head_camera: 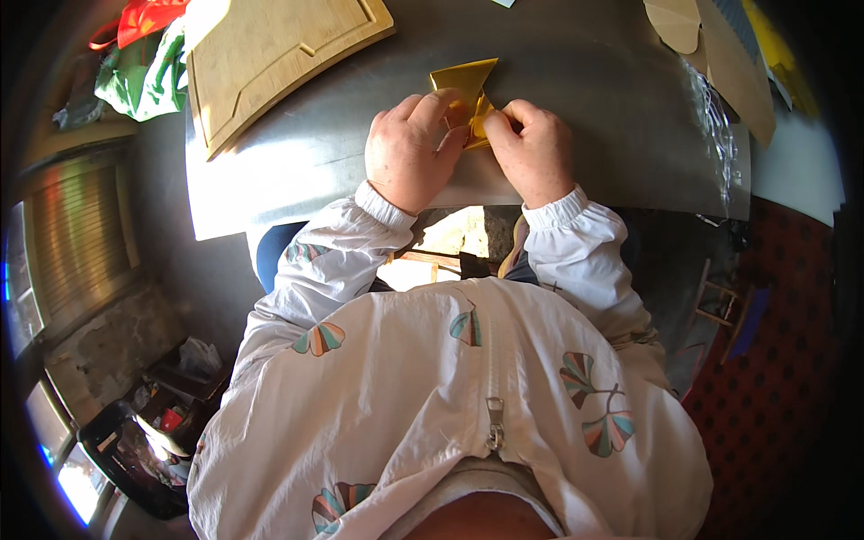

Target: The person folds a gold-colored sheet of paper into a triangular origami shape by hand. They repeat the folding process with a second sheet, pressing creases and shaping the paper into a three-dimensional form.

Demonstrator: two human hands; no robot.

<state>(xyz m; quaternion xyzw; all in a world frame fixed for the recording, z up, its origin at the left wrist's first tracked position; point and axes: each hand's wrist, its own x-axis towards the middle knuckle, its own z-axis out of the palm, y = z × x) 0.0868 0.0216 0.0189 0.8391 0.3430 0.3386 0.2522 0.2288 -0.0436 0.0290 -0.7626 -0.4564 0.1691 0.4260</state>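
Observation:
A piece of shiny gold foil paper [466, 75], folded with pointed corners, lies on the grey metal tabletop [607, 148] in front of me. My left hand [417, 145] grips its left and lower part between thumb and fingers. On the other side, my right hand [533, 148] pinches the paper's right edge between thumb and curled index finger. The two hands are close together but apart, with a narrow folded part of the foil between them. The fingers hide some of its folds.
A wooden cutting board [270, 67] lies at the upper left, beside red and green bags [138, 81]. At the right are brown cardboard [736, 74] and clear plastic strips [719, 135]. The table's near edge runs just below my wrists.

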